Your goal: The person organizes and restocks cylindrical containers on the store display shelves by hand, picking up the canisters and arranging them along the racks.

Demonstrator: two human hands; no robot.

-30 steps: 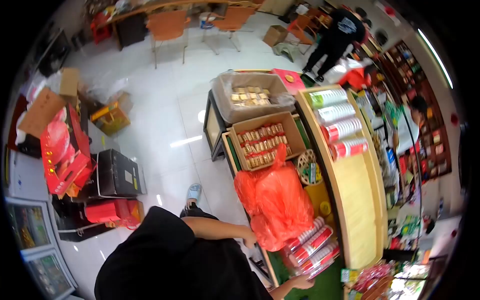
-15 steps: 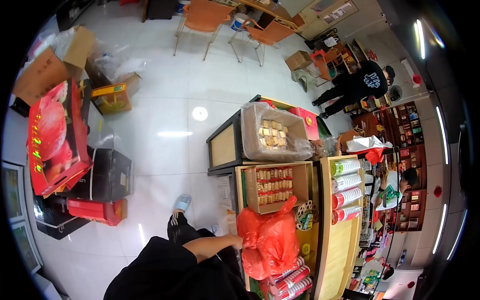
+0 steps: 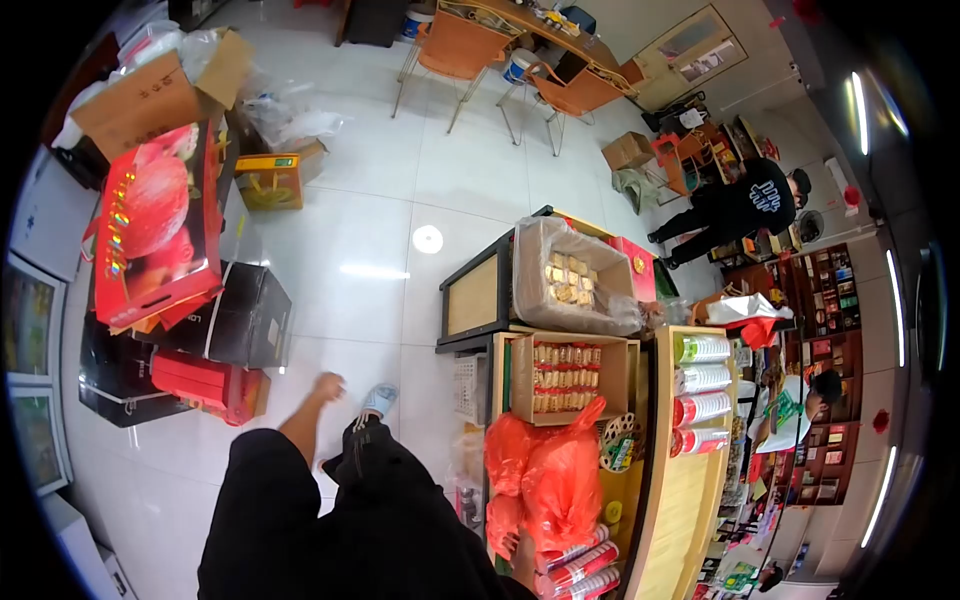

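At far left, a red carton [image 3: 160, 225] printed with fruit lies on a black box [image 3: 245, 315], with a smaller red box [image 3: 200, 387] below. Next, over the pale tiled floor [image 3: 370, 225], the person's left hand [image 3: 328, 386] hangs out to the side near a slippered foot [image 3: 380, 398]; whether its fingers are curled or spread is unclear. The two hands are well apart. The right hand [image 3: 511, 546] is at the lower left edge of bulging red plastic bags [image 3: 562, 485]; its grip cannot be told. The bags rest on a display table, between a cardboard box [image 3: 521, 385] of small jars [image 3: 566, 378] above and wrapped stacks [image 3: 582, 566] below. Further right stand a wooden tray [image 3: 678, 500] with four wrapped stacks and a person in black [image 3: 762, 200].
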